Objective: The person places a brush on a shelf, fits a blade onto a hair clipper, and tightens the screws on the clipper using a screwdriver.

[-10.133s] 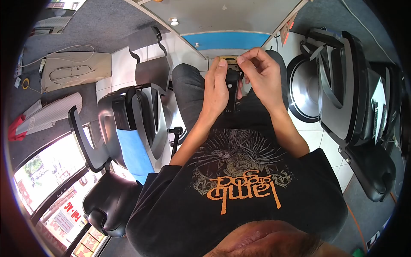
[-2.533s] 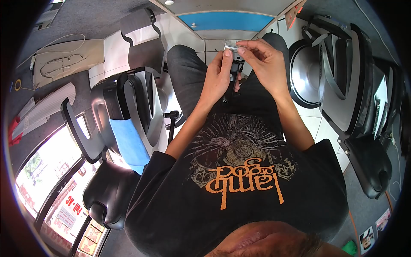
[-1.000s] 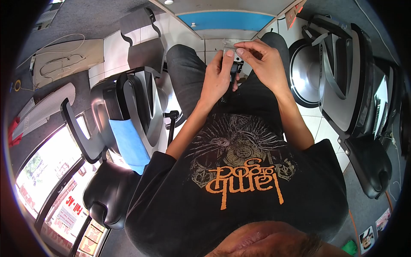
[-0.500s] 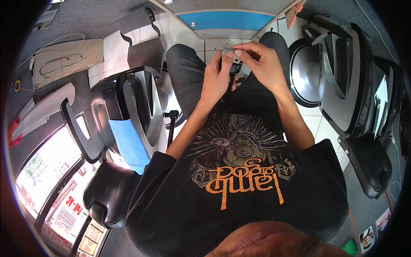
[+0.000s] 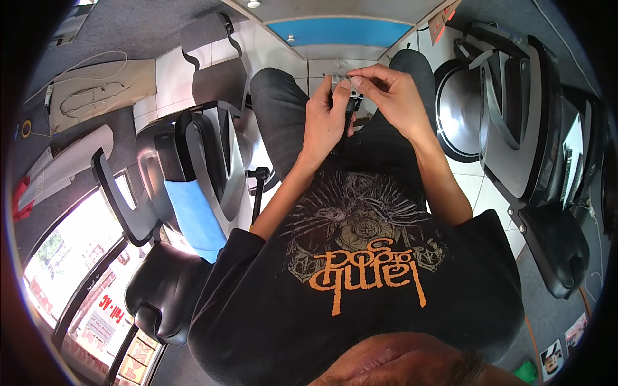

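Together, left hand (image 5: 325,122) and right hand (image 5: 400,106) hold one clipper (image 5: 355,94) between two knees (image 5: 273,83).

One head-worn view, close above black shirt (image 5: 360,212), facing steeply down and forward; left hand (image 5: 325,119) and right hand (image 5: 398,103) farther off, blue drawer (image 5: 341,31) beyond. Wide lens, dark corners.

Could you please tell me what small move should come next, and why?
Probably a gentle nudge of the toothed metal piece with the right hand, while the left hand steadies it. Both hands' fingertips are at the piece, right by the head of the black tool, and they hide whether it sits straight.
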Demonstrator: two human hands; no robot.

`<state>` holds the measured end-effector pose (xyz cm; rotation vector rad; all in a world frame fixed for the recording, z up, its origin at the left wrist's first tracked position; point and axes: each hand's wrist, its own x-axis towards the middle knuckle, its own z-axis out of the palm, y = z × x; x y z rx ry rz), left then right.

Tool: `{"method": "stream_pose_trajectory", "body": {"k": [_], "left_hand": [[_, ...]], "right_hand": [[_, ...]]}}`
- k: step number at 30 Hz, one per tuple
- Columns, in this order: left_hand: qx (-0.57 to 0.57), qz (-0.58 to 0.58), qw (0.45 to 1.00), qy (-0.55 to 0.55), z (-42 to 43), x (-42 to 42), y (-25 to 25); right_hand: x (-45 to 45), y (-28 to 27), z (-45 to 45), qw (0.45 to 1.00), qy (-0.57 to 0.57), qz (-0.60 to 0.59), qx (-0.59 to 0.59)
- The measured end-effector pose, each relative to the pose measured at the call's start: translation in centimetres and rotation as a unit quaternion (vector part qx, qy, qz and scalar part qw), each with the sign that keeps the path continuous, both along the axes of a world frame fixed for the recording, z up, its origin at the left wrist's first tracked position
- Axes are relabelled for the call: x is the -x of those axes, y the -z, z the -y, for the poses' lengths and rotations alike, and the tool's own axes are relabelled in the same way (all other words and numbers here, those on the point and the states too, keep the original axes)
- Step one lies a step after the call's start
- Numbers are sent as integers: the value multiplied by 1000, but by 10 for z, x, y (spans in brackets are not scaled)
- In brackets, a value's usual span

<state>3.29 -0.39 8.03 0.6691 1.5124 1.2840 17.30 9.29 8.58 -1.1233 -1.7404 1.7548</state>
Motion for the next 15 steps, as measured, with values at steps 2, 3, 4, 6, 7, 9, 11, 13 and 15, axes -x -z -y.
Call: {"method": "stream_pose_trajectory", "body": {"k": [2,3,4,6,7,9,11,13,15], "left_hand": [[-5,4,1000,-1,-1,0,1],[-4,4,1000,-4,0,0,3],[-2,4,1000,-8,0,0,5],[-2,14,1000,-11,1,1,6],[-3,25,1000,-10,0,1,4],[-12,61,998,-9,-1,1,1],[-28,110,993,-10,-2,0,-3],[9,251,968,-23,-1,5,-14],[-35,392,919,-10,3,14,-17]], "right_hand": [[1,0,0,1000,1,-1,2],[1,0,0,1000,1,-2,3],[2,1,1,1000,8,-9,-4],[4,4,2,999,22,-24,-16],[5,3,3,999,22,-24,-10],[6,-3,5,999,22,-23,3],[8,-10,8,997,40,-59,35],[8,-14,8,993,59,-93,50],[8,-15,8,988,80,-126,48]]}}
